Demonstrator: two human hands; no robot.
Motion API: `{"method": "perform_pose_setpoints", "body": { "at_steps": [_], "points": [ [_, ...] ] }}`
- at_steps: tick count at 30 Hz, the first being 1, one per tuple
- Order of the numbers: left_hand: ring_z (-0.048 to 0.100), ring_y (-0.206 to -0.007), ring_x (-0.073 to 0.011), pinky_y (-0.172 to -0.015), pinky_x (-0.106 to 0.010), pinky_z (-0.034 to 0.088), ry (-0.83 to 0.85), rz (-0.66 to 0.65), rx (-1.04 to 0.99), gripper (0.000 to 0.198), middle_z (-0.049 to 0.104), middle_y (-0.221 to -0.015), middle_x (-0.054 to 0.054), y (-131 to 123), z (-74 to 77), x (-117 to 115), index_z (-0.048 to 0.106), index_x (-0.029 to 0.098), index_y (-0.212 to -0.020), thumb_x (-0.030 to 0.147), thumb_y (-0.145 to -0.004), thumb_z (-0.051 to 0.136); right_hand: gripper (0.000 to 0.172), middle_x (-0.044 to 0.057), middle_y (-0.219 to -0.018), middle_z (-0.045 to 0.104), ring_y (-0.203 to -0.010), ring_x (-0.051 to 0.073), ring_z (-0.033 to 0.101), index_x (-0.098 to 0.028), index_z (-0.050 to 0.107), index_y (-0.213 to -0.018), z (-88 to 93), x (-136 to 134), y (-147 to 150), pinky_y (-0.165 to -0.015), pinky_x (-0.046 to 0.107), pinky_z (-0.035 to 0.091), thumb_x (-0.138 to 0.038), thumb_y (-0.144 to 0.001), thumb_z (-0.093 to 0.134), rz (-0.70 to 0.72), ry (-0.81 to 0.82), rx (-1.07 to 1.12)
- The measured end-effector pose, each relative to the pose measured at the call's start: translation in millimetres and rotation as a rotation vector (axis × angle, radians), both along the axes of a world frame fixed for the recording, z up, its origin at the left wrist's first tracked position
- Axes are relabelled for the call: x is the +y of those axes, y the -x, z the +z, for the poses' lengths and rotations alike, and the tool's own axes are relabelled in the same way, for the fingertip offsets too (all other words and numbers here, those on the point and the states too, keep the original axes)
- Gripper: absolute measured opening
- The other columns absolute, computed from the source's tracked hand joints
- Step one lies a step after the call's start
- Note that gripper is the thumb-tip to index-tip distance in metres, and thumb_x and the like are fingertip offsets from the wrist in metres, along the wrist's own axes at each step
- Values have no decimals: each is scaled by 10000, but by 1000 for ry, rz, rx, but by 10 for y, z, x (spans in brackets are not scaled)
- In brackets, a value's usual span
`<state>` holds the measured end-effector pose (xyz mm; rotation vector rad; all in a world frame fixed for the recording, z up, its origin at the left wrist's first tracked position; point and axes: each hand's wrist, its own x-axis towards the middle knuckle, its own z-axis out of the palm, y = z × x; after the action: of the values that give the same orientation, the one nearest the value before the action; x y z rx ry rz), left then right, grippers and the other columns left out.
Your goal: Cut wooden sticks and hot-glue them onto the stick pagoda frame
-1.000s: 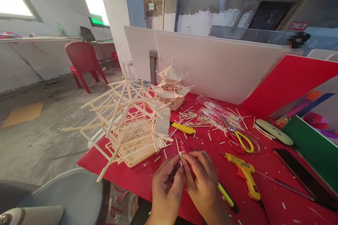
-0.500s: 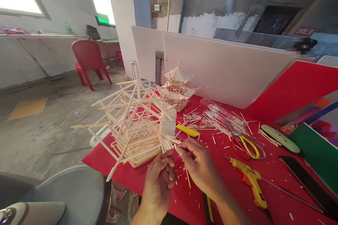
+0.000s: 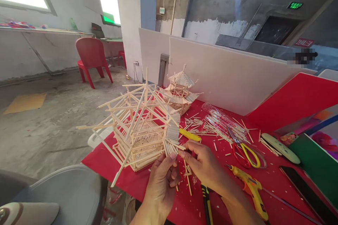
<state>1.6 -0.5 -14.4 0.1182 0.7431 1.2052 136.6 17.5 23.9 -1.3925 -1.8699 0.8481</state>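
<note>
An unfinished pavilion model [image 3: 144, 126] built of thin wooden sticks stands at the left of the red table. At its lower roof corner, my left hand [image 3: 162, 179] has thumb and forefinger pinched at the ends of the roof sticks [image 3: 170, 145], its other fingers curled. Close beside it, my right hand [image 3: 199, 158] is closed in a pinch at the same corner, on a wooden stick whose tip is mostly covered by the fingers. Behind stands a smaller roofed pavilion [image 3: 182, 88] of the same sticks.
Loose sticks [image 3: 215, 123] and a yellow cutter [image 3: 190, 135] lie beyond my hands. Scissors [image 3: 246, 154], a yellow glue gun [image 3: 249, 186] and a black phone [image 3: 303, 193] are to the right. A grey stool [image 3: 79, 190] with a bottle is at lower left.
My left thumb has come up onto the roof edge, where before the hand was curled just below it. My right hand keeps its pinch there. The whole view has shifted slightly.
</note>
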Motion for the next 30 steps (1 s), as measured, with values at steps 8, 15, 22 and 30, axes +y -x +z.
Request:
{"method": "perform_pose_setpoints", "body": {
  "at_steps": [8, 15, 22, 30],
  "points": [
    [361, -401, -21, -372, -148, 178, 15, -4, -4, 354, 532, -580, 68, 8, 42, 13, 533, 174, -738, 194, -582, 850, 167, 5, -862, 659, -828, 149, 605, -214, 666, -853, 35, 82, -43, -734, 255, 439, -307, -935, 554, 36, 27, -2],
    [359, -397, -16, -369, -142, 180, 13, 9, 7, 351, 525, -570, 72, -9, 82, 18, 539, 168, -741, 206, -589, 853, 235, 12, -880, 654, -851, 161, 609, -220, 664, -891, -90, 13, 8, -748, 262, 460, -399, -949, 523, -19, 38, 149],
    [369, -392, -18, -364, -143, 193, 29, 11, 11, 364, 542, -570, 67, -4, 85, 29, 527, 169, -720, 198, -562, 853, 259, 32, -847, 640, -798, 165, 601, -213, 681, -896, -281, -80, 110, -689, 255, 477, -430, -933, 544, -154, -37, 260],
    [361, -390, -16, -366, -145, 197, 28, 2, 3, 346, 536, -568, 66, 9, 88, 23, 530, 164, -705, 197, -560, 843, 288, 26, -802, 652, -806, 170, 603, -200, 687, -850, -377, -119, 199, -698, 246, 485, -465, -899, 588, -222, -1, 406]
  ]
}}
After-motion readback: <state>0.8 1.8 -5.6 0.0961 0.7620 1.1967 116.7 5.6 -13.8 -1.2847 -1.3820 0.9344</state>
